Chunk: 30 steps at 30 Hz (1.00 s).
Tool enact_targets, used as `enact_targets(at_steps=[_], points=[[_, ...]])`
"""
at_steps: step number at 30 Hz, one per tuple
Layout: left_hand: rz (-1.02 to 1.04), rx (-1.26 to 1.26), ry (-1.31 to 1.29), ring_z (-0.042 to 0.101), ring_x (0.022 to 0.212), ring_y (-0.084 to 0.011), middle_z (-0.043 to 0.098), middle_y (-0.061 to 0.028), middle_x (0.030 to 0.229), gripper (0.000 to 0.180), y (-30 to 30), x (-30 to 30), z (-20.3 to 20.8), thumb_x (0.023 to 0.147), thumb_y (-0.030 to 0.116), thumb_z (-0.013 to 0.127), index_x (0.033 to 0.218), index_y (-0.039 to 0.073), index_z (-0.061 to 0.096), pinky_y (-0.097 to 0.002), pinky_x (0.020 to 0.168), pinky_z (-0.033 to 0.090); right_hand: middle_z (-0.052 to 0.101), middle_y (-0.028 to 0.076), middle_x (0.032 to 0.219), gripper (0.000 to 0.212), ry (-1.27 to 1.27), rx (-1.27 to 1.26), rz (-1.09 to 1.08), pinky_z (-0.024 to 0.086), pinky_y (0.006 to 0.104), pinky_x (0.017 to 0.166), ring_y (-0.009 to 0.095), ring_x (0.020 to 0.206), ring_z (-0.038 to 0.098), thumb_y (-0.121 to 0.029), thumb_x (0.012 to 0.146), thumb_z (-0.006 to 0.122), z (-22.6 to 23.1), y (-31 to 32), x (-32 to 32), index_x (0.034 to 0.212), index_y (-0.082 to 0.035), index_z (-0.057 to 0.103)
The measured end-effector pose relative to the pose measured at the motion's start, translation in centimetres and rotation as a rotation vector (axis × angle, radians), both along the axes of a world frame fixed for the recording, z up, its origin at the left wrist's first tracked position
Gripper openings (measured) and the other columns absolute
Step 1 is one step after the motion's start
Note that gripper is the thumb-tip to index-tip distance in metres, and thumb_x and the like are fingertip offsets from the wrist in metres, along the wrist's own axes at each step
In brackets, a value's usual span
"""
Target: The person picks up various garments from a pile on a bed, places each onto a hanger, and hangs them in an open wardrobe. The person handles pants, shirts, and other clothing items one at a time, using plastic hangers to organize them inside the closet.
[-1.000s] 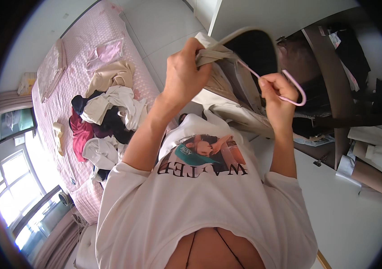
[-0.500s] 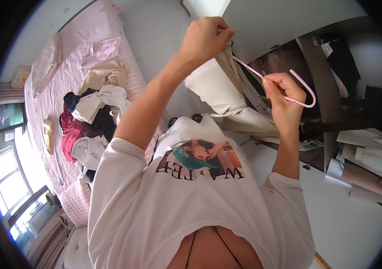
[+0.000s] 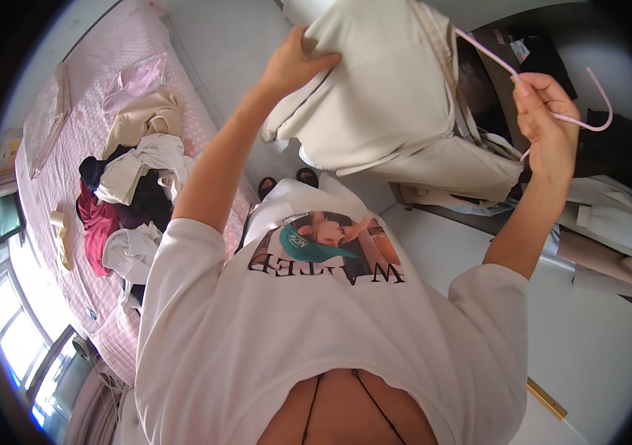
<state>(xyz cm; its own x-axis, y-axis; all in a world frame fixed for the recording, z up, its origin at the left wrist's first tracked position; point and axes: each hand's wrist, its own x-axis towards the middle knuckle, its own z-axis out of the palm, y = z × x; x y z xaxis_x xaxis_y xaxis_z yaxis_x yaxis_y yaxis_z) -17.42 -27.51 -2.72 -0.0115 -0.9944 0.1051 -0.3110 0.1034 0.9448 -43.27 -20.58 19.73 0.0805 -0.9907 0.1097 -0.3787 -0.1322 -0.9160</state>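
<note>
Beige trousers (image 3: 375, 89) hang spread out in front of me at the upper middle, draped over a thin pink hanger (image 3: 486, 50). My right hand (image 3: 547, 122) is closed round the hanger near its neck, with the curved hook sticking out past my fingers to the right. At the left edge of the trousers, my left hand (image 3: 297, 63) pinches the cloth between thumb and fingers. Where the hanger runs inside the folds, the cloth hides it.
A bed with a pink quilted cover (image 3: 71, 96) stands on the left, bearing a clothes pile (image 3: 138, 193). To the right is an open dark wardrobe with folded light garments (image 3: 613, 222). A pale door panel (image 3: 590, 341) lies at lower right.
The hanger and trousers have moved up and to the right with my right hand. My left hand has shifted left and down, and the trousers are now spread wider.
</note>
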Motion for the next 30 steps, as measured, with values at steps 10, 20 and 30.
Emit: enact_targets(at_steps=[10,20,30], points=[[0.170,1.091,0.781,0.022,0.128,-0.0317,0.020,-0.0196,0.140,0.110,6.4,-9.0,-15.4,0.063,0.066,0.065,0.134,-0.005,0.021,-0.0459,0.104,0.018,0.048,0.004,0.070,0.018,-0.025,-0.024,-0.100,0.016,0.0152,0.039,-0.001,0.043,0.024,-0.003,0.082,0.056,5.3,1.6,-1.1,0.099,0.005,0.057],[-0.083,0.740,0.871,0.053,0.101,-0.0226,0.057,-0.0155,0.111,0.051,6.1,-13.7,-13.2,0.085,0.039,0.055,0.116,0.000,0.051,-0.0325,0.087,0.038,0.050,0.004,0.071,0.020,-0.085,-0.059,-0.253,0.017,0.0143,0.038,-0.001,0.043,0.025,-0.004,0.084,0.057,10.2,1.5,-3.8,0.101,0.006,0.057],[0.114,0.747,0.738,0.050,0.067,-0.0135,0.057,-0.0042,0.080,0.039,4.9,-12.1,-16.8,0.081,0.037,0.061,0.095,0.001,0.059,-0.0292,0.063,0.042,0.052,0.006,0.073,0.023,-0.064,-0.067,-0.467,0.020,0.0138,0.038,0.001,0.044,0.028,-0.003,0.085,0.055,12.3,1.0,-7.3,0.105,0.007,0.054]])
